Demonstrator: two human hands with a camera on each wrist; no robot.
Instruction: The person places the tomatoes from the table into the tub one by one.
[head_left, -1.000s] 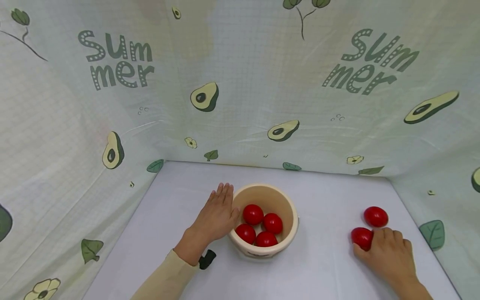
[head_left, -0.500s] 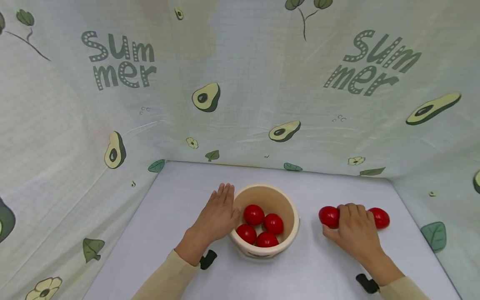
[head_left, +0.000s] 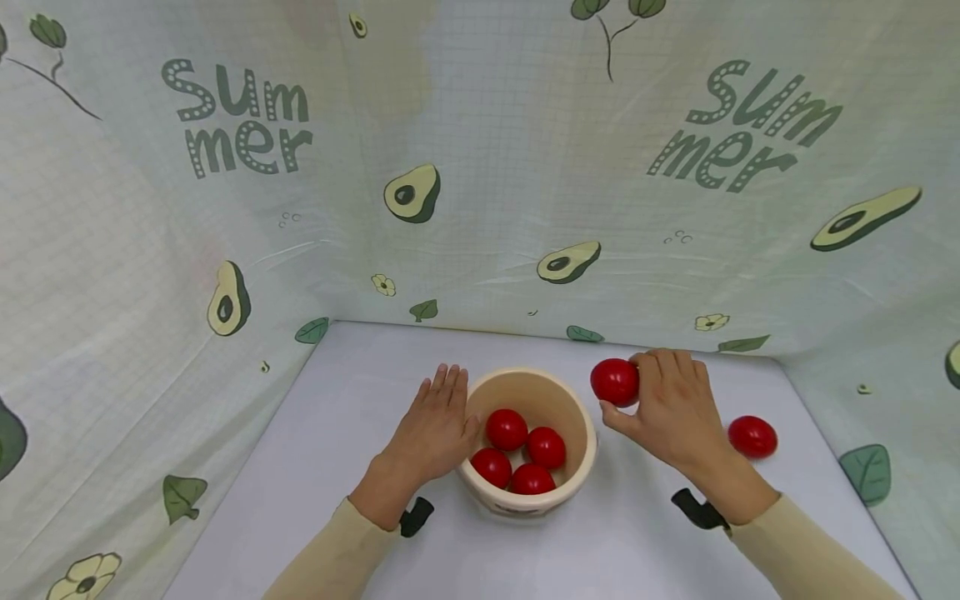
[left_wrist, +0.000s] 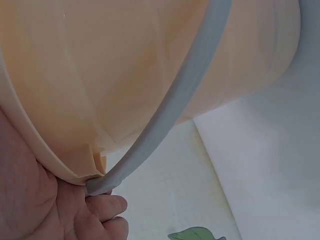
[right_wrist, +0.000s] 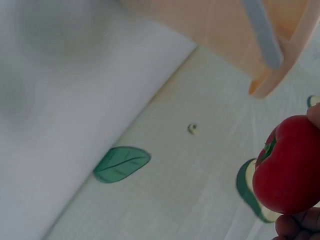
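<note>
A cream plastic bucket (head_left: 587, 467) stands on the white table, with several red tomatoes (head_left: 546, 447) inside it. My left hand (head_left: 431, 429) rests against the bucket's left rim, its fingers straight. The left wrist view gives a close look at the bucket's wall and grey handle (left_wrist: 170, 105), with fingertips (left_wrist: 107, 207) beside the handle's joint. Right of the bucket and raised above the table, my right hand (head_left: 667, 408) grips a tomato (head_left: 615, 382) between thumb and fingers. Its green stem patch (right_wrist: 268, 149) shows in the right wrist view.
Another tomato (head_left: 752, 437) lies on the table at the right, beyond my right forearm. A printed cloth (head_left: 480, 167) with avocados and lettering hangs around the back and sides. Black straps (head_left: 701, 508) are on both wrists.
My right hand has gripped the nearer tomato on the right, lifted it and carried it left toward the bucket. The left hand and the bucket have stayed in place.
</note>
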